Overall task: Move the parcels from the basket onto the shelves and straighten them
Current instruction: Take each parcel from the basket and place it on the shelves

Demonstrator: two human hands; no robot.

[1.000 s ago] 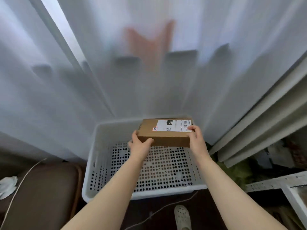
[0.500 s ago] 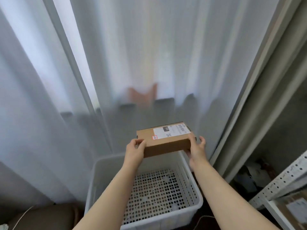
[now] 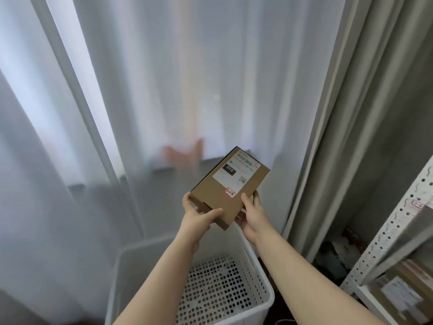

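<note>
White curtain (image 3: 145,95) hangs at left, then over the perforated basket (image 3: 121,275) my left hand (image 3: 199,219) curls its fingers round the tilted cardboard parcel (image 3: 225,193), my right hand (image 3: 252,214) grips its other side, and metal shelves (image 3: 386,238) stand far right

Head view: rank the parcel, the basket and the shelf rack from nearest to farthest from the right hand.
1. The parcel: held in the right hand, which grips its near right edge.
2. The basket: just below the hand, towards the viewer.
3. The shelf rack: well off to the right, at the frame's edge.
</note>
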